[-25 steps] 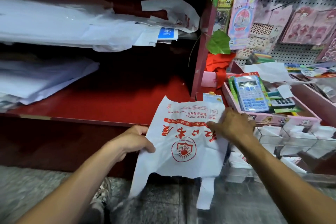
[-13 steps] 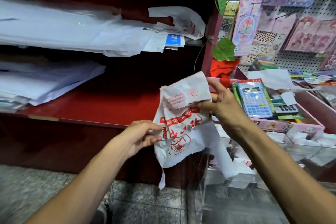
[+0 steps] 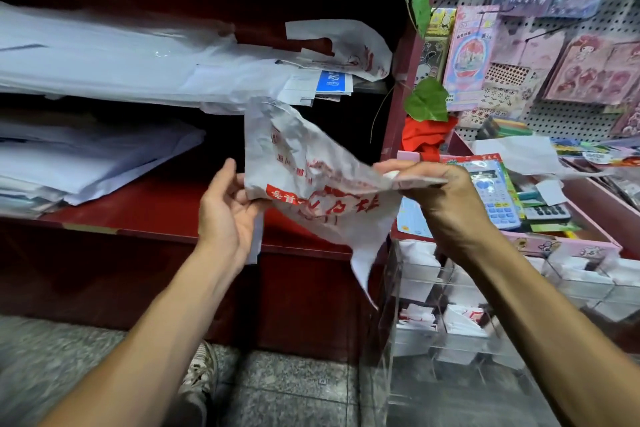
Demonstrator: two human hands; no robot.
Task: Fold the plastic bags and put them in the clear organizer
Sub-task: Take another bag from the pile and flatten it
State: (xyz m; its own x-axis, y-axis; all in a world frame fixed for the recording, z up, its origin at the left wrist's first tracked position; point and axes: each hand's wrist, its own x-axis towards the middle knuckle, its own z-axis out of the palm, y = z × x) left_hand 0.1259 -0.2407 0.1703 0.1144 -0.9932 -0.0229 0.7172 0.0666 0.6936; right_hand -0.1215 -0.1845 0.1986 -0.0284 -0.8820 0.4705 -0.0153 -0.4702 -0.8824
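Note:
A white plastic bag with red print hangs crumpled in the air above the red shelf. My left hand holds its lower left edge between thumb and fingers. My right hand pinches the bag's right edge, with part of the sheet draped over the knuckles. One handle strip dangles below. The clear organizer stands at the lower right, with folded white bags in its compartments.
More white bags and paper stacks fill the upper shelves on the left. A pink tray with calculators sits right of the hands. A pegboard of stickers rises behind it. My shoe is on the stone floor.
The bag lay flat on the shelf a second ago; both hands lifted it off, and it is now raised higher and pulled out sideways between them.

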